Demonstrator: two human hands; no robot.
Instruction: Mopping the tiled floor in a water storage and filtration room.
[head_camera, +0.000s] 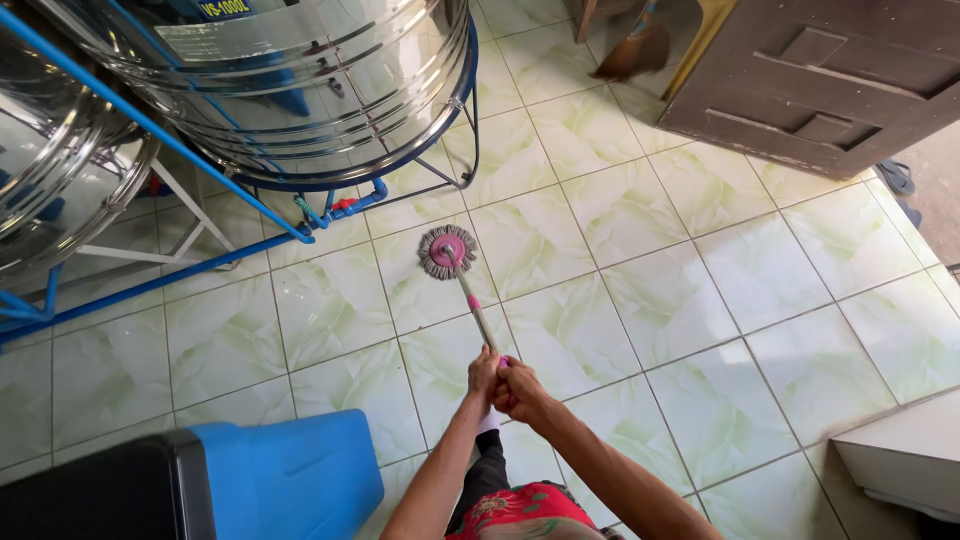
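Note:
A spin mop with a round grey-fringed head and pink hub (446, 251) rests on the pale green tiled floor (650, 290), its metal pole (477, 318) slanting back toward me. My left hand (482, 374) and my right hand (517, 389) are both closed around the pink upper grip of the pole, side by side, arms stretched forward. The mop head lies just in front of the stand of a large steel tank (300, 80).
Two shiny steel water tanks on metal stands with blue pipes (150, 125) fill the upper left. A blue and black bin (250, 480) sits at the lower left. A brown wooden door (820, 80), a broom (632, 50) and a white ledge (900, 460) lie to the right.

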